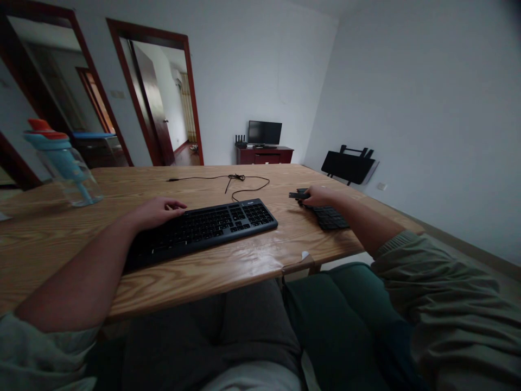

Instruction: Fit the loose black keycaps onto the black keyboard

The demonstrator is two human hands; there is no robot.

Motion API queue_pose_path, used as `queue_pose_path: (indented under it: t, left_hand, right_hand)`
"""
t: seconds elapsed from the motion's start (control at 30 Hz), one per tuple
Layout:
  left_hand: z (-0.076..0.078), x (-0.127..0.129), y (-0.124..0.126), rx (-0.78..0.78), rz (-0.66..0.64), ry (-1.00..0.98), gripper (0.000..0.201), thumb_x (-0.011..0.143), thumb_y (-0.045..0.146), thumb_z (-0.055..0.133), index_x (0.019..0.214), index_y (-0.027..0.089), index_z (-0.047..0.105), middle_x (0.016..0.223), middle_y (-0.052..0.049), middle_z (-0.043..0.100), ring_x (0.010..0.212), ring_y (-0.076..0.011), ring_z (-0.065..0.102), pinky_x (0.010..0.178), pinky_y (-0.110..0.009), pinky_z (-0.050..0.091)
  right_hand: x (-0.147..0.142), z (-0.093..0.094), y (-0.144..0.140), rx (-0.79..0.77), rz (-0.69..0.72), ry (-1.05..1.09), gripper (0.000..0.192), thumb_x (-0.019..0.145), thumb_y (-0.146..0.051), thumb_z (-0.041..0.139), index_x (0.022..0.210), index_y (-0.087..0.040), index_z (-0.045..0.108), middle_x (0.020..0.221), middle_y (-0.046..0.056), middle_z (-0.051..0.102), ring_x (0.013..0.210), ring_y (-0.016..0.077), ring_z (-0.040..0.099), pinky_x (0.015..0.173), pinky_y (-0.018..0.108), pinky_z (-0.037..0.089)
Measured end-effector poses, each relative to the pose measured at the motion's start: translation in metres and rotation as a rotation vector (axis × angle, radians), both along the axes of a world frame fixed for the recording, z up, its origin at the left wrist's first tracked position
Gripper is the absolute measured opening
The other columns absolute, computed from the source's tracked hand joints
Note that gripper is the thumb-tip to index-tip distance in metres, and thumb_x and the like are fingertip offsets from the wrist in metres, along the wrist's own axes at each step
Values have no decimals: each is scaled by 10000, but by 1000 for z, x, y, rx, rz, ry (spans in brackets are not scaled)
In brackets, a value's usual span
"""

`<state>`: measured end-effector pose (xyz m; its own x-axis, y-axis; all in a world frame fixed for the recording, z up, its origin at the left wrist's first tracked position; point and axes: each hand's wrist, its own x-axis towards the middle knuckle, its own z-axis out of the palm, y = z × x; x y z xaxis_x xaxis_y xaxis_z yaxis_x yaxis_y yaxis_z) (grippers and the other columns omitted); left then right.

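A black keyboard (pixel 220 222) with a full set of keys lies at a slant on the wooden table (pixel 228 277). My left hand (pixel 157 212) rests at its far edge on the left, fingers loosely stretched and apart, gripping nothing. Over to the right, my right hand (pixel 319 196) is closed on a small flat black piece (pixel 298 195), whose exact kind I cannot make out. Right beneath that hand lies a dark, ridged, block-patterned object (pixel 331 218), partly covered by the hand and forearm.
A thin black cable (pixel 211 177) with a tied bundle runs behind the keyboard. On the left stands a clear bottle (pixel 67 168) with a blue and orange lid. The table's front edge has a peeling film corner (pixel 299 263). A green cushioned seat (pixel 342 309) is below.
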<state>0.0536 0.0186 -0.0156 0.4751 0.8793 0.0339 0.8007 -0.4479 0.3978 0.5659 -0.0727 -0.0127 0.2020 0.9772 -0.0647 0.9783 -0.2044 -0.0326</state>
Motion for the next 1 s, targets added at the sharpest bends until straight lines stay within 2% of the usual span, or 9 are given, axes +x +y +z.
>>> queue_pose_path:
  t: [0.43,0.63,0.83,1.0]
  left_hand:
    - [1,0,0,13,-8,7,592,827,564,545,1224,147,684,1157,-114,718,1013,-250,650,915,-354,472]
    - [0,0,1,8,2,4,605,796,594,562,1211,174,692,1125,-97,734,989,-257,654,893,-357,482]
    - [-1,-1,4,7,-4,24,642,818,603,537,1248,145,672,1162,-101,722,1019,-244,651,906,-328,471]
    - [-2,-2,5,12,-8,28,634,819,605,531,1248,159,670,1159,-91,721,1016,-232,652,889,-307,477]
  right_hand:
    - [4,-2,2,23,43,10,288,797,-368,695,1003,-183,774,909,91,751,727,216,647,622,292,422]
    - [7,0,1,44,2,34,327,807,-427,682,1032,-207,774,920,83,753,745,220,647,649,292,436]
    - [9,-1,-5,65,43,50,313,809,-402,697,1047,-211,765,905,77,750,713,204,626,621,284,412]
    - [13,-8,0,84,119,24,276,841,-420,672,1005,-216,760,864,60,745,691,183,615,633,269,408]
